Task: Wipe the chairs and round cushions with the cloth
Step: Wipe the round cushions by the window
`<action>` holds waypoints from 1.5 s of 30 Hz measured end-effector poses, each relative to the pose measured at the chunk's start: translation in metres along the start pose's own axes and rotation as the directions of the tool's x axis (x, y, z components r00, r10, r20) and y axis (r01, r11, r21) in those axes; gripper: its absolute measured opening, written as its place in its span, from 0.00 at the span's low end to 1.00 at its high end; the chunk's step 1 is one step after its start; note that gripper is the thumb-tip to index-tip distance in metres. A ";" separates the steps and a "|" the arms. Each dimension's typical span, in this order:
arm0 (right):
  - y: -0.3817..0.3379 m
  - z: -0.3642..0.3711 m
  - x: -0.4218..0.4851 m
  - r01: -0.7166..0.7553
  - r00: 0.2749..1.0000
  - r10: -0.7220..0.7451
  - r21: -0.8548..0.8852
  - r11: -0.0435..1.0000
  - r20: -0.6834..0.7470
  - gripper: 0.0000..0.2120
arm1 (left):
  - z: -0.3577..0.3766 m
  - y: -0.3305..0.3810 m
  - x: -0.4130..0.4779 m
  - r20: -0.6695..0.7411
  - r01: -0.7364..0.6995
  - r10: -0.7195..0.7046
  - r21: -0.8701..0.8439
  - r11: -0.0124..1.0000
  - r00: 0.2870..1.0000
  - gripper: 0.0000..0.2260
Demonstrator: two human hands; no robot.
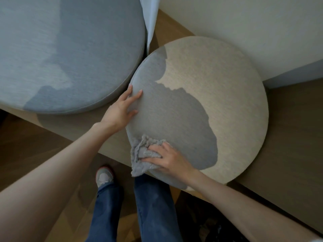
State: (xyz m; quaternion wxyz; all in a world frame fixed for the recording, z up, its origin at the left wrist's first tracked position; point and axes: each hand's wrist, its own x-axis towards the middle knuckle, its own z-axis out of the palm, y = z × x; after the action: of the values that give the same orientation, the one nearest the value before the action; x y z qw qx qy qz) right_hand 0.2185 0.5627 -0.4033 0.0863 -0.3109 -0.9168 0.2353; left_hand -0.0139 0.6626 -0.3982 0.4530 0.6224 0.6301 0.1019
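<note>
A round cushion [218, 95], beige with a grey patch, lies on a wooden bench [288, 137] in the middle of the view. My left hand [122, 109] rests flat on the cushion's left edge with straight fingers. A crumpled grey cloth [141, 154] sits at the cushion's near-left edge. My right hand [167, 158] presses the cloth onto the cushion, fingers spread over it. A second, larger round cushion [61, 49] in blue-grey lies at the upper left, touching the first.
A white wall [244, 28] stands behind the beige cushion. A white curtain [150, 20] hangs between the two cushions. Below are my legs in blue jeans [153, 206] and a shoe [104, 175] on the wooden floor.
</note>
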 end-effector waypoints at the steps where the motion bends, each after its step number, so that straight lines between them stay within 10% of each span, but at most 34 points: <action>1: 0.005 -0.009 0.002 0.016 0.999 -0.018 -0.031 0.999 -0.041 0.16 | 0.001 -0.001 -0.002 -0.016 0.015 -0.015 -0.022 1.000 1.000 0.29; 8: 0.102 -0.092 0.078 -0.610 0.706 0.606 0.120 0.783 -0.366 0.18 | 0.008 -0.016 -0.016 -0.076 0.096 -0.137 -0.399 0.912 0.988 0.26; 16: 0.176 -0.103 0.186 -0.801 0.535 0.798 0.134 0.583 -0.276 0.22 | 0.009 -0.007 -0.011 -0.121 0.181 -0.263 -0.459 0.870 0.957 0.29; 22: 0.092 -0.056 0.138 -0.529 0.828 0.542 0.120 0.840 -0.143 0.18 | 0.008 0.003 -0.012 0.032 0.296 -0.415 -0.751 0.590 0.909 0.20; 30: -0.020 -0.001 0.026 -0.127 0.991 0.114 0.202 0.971 0.076 0.13 | 0.006 -0.007 -0.028 0.173 0.336 -0.380 -0.843 0.420 0.909 0.25; 37: 0.064 -0.072 0.123 -0.563 0.779 0.583 0.151 0.812 -0.232 0.18 | -0.001 -0.008 -0.047 0.221 0.397 -0.426 -0.833 0.386 0.877 0.32; 45: 0.082 -0.053 0.196 -0.636 0.735 0.648 0.128 0.761 -0.197 0.18 | 0.006 0.003 -0.051 0.218 0.374 -0.441 -0.875 0.308 0.871 0.34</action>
State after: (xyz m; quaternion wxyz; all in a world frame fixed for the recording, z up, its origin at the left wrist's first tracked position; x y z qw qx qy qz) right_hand 0.1229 0.7594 -0.3945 0.1131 -0.6306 -0.7303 0.2370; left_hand -0.0172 0.6155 -0.3770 0.7029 0.1002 0.6261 0.3223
